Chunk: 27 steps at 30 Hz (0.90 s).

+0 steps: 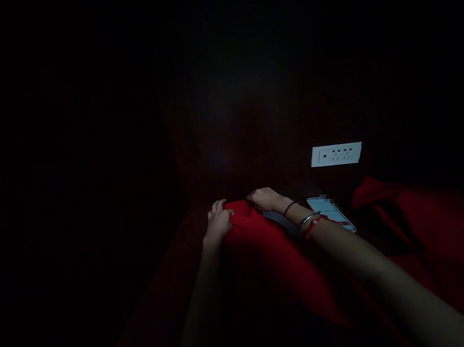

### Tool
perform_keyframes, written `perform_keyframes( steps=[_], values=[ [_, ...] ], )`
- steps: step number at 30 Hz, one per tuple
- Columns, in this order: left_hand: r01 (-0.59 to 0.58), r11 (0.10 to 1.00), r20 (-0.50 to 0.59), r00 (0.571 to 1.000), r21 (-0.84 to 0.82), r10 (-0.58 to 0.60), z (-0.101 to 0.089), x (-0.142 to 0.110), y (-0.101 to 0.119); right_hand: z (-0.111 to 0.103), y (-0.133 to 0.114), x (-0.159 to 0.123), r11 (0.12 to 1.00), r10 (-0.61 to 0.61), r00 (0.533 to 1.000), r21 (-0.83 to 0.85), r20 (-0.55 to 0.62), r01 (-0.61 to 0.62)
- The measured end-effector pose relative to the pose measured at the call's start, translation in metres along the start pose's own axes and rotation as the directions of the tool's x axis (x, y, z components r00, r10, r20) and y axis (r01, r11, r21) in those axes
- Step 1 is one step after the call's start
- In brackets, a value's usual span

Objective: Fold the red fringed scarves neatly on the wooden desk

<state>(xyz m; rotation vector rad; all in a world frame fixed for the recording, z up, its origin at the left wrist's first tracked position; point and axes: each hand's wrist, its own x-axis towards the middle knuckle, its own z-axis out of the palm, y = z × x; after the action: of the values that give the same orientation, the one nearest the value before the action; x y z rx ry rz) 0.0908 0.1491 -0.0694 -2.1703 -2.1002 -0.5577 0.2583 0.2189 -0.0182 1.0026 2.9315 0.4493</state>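
Note:
A bright red cloth [263,246] hangs down from between my hands, its lower part fading into the dark. My left hand [219,221] grips its upper left edge, thumb over the fabric; a ring shows on one finger. At the upper right edge my right hand [265,198] is closed on the same cloth, with its fingertips partly hidden. Bracelets [311,220] circle my right wrist. Just behind that wrist lies a lit phone [332,214], partly covered by the forearm. A small greyish surface [280,220] shows between the cloth and the wrist.
A white socket panel [336,154] is set in the dark wall beyond the phone. More red cloth [442,220] lies in folds on the right. A dark reddish surface [164,299] slopes away at the left. Most of the surroundings are too dark to make out.

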Motion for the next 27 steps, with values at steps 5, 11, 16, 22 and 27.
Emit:
perform_keyframes(
  steps=[5, 11, 16, 22, 27],
  values=[
    [0.158, 0.987, -0.143, 0.977, 0.0, -0.156, -0.012, 0.0, -0.011, 0.001, 0.007, -0.003, 0.996, 0.089, 0.996, -0.022, 0.021, -0.089],
    [0.246, 0.969, -0.055, 0.967, -0.024, -0.247, -0.009, 0.001, -0.013, 0.006, -0.002, 0.003, 0.987, 0.159, 0.987, 0.017, 0.013, -0.159],
    [0.158, 0.979, 0.015, 0.987, -0.127, -0.158, -0.004, 0.006, -0.013, 0.013, -0.014, 0.004, 0.983, 0.176, 0.984, 0.046, -0.016, -0.175],
    [0.28, 0.944, 0.183, 0.951, -0.173, -0.248, -0.001, 0.011, -0.016, 0.014, -0.02, -0.018, 0.97, 0.193, 0.979, 0.163, -0.065, -0.18],
    [0.282, 0.923, 0.292, 0.935, -0.262, -0.203, 0.001, 0.002, -0.021, 0.025, -0.042, -0.066, 0.869, 0.244, 0.97, 0.443, 0.006, -0.221]
  ],
)
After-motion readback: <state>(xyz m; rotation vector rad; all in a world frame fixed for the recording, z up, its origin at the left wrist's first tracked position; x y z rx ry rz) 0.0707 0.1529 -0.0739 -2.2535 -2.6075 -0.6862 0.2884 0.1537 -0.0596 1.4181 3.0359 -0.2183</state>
